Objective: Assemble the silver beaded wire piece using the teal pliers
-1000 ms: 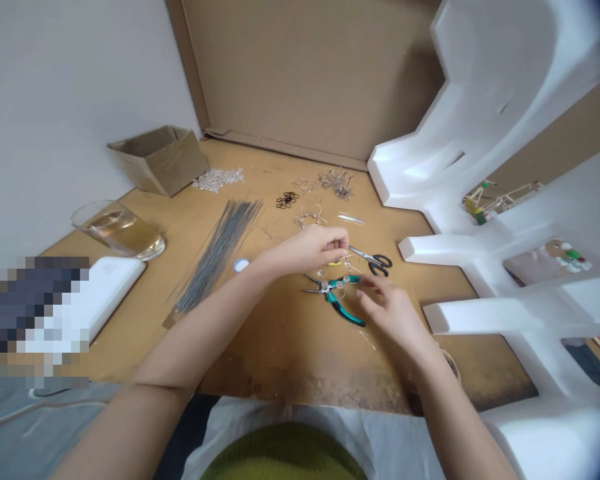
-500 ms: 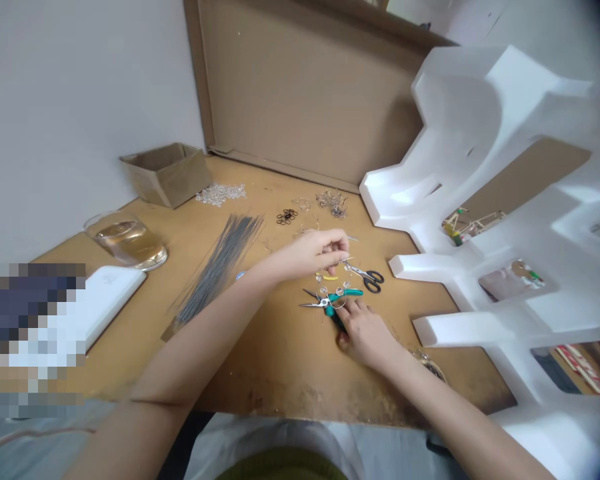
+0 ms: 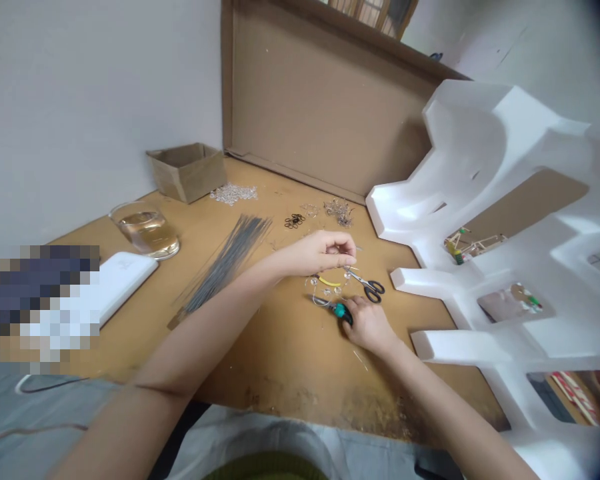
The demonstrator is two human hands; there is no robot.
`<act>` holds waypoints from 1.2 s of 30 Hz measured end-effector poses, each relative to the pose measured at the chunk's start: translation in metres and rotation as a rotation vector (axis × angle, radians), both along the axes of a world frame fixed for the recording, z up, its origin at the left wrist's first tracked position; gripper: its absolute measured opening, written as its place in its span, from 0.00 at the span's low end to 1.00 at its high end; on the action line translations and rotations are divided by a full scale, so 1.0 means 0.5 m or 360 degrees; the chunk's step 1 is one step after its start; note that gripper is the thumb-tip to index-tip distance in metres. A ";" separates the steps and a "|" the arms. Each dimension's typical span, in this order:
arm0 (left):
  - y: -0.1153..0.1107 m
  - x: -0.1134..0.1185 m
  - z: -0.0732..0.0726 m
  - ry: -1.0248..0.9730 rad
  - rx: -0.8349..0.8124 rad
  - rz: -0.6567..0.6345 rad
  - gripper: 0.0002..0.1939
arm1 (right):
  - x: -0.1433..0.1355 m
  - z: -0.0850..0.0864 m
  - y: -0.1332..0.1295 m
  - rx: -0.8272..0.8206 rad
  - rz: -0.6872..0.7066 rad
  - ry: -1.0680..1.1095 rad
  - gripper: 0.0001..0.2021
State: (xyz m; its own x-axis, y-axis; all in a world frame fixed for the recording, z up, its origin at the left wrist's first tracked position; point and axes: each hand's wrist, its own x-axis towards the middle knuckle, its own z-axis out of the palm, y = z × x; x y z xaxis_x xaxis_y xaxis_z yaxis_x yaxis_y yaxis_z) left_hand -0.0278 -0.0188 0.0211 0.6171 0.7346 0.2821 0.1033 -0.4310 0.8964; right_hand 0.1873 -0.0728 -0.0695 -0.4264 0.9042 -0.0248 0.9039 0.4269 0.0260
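My left hand (image 3: 325, 253) is closed in a pinch above the scissors' blades; what lies between its fingertips is too small to make out. Just nearer the front edge, my right hand (image 3: 367, 323) is wrapped round teal-and-black pliers (image 3: 340, 310), their jaws together and pointing left. Clear beads (image 3: 337, 291) on thin wire lie between my hands, beside a yellow curved piece (image 3: 329, 282). Black-handled scissors (image 3: 374, 290) rest on the table right of the beads.
A bundle of grey wires (image 3: 225, 267) lies left of centre. Behind it are clear beads (image 3: 234, 194), a cardboard box (image 3: 187, 177) and a glass of drink (image 3: 150, 233). Black rings (image 3: 295, 221) and small metal pieces (image 3: 339, 212) lie farther back. White foam (image 3: 455, 287) borders the right.
The pliers' handles and jaws were spread; now they are closed in my right hand. The camera view has shifted slightly. My left hand keeps its pinch.
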 end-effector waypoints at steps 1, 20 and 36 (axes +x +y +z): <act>0.000 -0.002 0.002 -0.0015 0.0004 0.0003 0.09 | 0.012 0.007 0.000 0.0003 -0.0095 0.0098 0.14; -0.019 -0.002 0.015 0.0210 0.0721 0.0258 0.08 | 0.045 0.207 -0.060 0.0628 -0.0135 -0.0186 0.17; -0.008 0.000 0.010 -0.0287 0.0189 0.0170 0.07 | 0.086 0.195 -0.069 0.0627 -0.0134 0.0261 0.19</act>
